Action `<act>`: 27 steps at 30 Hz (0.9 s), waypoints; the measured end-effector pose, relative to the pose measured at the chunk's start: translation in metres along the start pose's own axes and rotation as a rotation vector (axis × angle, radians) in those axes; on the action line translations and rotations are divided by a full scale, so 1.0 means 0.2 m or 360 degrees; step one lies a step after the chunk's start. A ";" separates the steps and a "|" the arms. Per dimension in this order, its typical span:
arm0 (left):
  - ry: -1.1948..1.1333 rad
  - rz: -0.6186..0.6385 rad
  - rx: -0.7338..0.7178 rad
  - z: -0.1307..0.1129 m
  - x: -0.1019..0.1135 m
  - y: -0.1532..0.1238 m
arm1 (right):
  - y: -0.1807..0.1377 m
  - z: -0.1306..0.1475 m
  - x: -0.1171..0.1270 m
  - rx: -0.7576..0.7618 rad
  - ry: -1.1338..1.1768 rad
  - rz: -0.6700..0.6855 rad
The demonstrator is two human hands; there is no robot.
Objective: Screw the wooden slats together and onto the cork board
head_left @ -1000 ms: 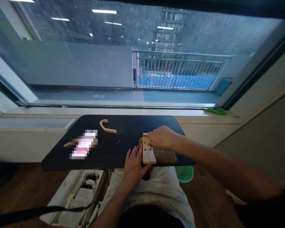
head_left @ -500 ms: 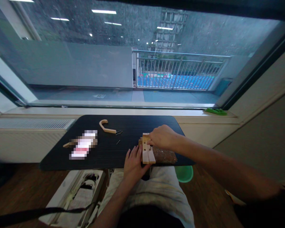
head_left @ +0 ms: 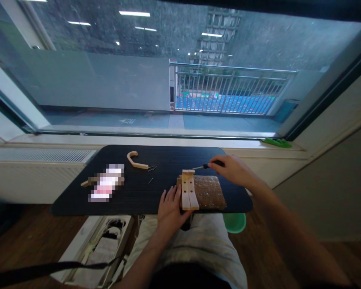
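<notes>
There it was, centre stage: the pale pair of wooden strips (head_left: 190, 198), side by side with a seam between them, lying across the left end of the brown film-wrapped slab (head_left: 212, 192), near the front edge of the bench (head_left: 108, 208); four dark holes faced up, though whether screws sat inside them I could not tell; and the left hand (head_left: 171, 210) lay open along that end, fingers spread, thumb by the strips' near end, a brace rather than a grip; the right hand (head_left: 232, 167), closed round a screwdriver (head_left: 205, 166), held it low and nearly flat, tip just by the strips' far end, touching or not I could not say; for my money, good work here called for firm pressure from that left palm, since the slab looked likely to slide or rock, with the blade upright over any hole and the seam kept tight; farther out, well left, loose screws (head_left: 152, 167) lay just beside a hooked wooden piece (head_left: 136, 161); beyond them, a green cloth (head_left: 276, 143) lay on the windowsill (head_left: 237, 141)!
</notes>
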State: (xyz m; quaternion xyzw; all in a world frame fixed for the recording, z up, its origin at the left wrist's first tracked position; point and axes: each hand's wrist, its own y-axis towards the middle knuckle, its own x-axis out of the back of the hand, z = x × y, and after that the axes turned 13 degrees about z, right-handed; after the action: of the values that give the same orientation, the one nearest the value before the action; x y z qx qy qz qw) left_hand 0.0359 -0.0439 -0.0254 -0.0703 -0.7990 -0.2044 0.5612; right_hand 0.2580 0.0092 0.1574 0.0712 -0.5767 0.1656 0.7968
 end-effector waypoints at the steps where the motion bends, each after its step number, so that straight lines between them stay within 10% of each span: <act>1: -0.0004 -0.0005 0.0003 0.00 0.00 0.00 | -0.01 -0.05 -0.04 -0.0038 0.0107 -0.0036; 10: -0.0012 -0.0001 0.0011 0.00 0.01 -0.02 | -0.17 -0.35 -0.45 -0.0553 0.0385 -0.0565; 27: 0.0023 0.0110 -0.0014 -0.02 0.07 -0.10 | -0.27 -0.30 -0.66 -0.0699 0.0130 -0.0366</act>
State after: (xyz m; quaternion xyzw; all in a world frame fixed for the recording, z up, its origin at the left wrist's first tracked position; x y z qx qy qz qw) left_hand 0.0269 -0.0647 -0.0169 -0.0989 -0.7911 -0.1887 0.5733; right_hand 0.2936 -0.0476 0.0187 -0.0452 -0.5544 -0.0526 0.8294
